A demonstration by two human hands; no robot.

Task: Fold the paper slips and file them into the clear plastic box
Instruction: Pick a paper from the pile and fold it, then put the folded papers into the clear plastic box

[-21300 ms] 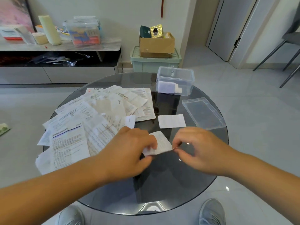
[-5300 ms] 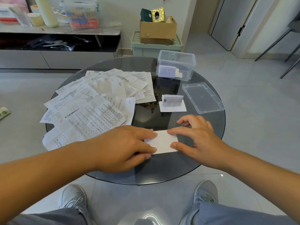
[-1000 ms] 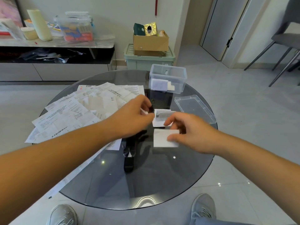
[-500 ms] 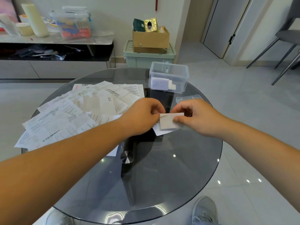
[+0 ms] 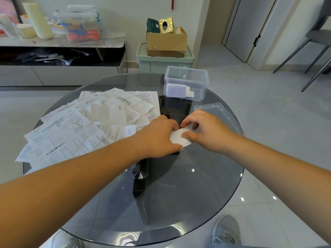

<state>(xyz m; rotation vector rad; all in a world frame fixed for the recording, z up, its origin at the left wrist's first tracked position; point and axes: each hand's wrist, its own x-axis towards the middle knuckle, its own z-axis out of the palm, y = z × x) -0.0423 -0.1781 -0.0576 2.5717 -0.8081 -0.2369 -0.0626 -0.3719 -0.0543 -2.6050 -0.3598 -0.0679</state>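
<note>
Though lowered, slip (image 5: pixel 177 137) stays pinched by left hand (image 5: pixel 157 138), right hand (image 5: pixel 207 131).

Bright, even indoor light — small glare spots on the glass table (image 5: pixel 193 176); sharp centre, wide-angle bending at edges.

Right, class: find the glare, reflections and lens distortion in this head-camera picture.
Head view: light glints spot the glass table and floor tiles; the table's near rim mirrors a bright patch; the wide lens leans the door and stretches the forearms.
</note>
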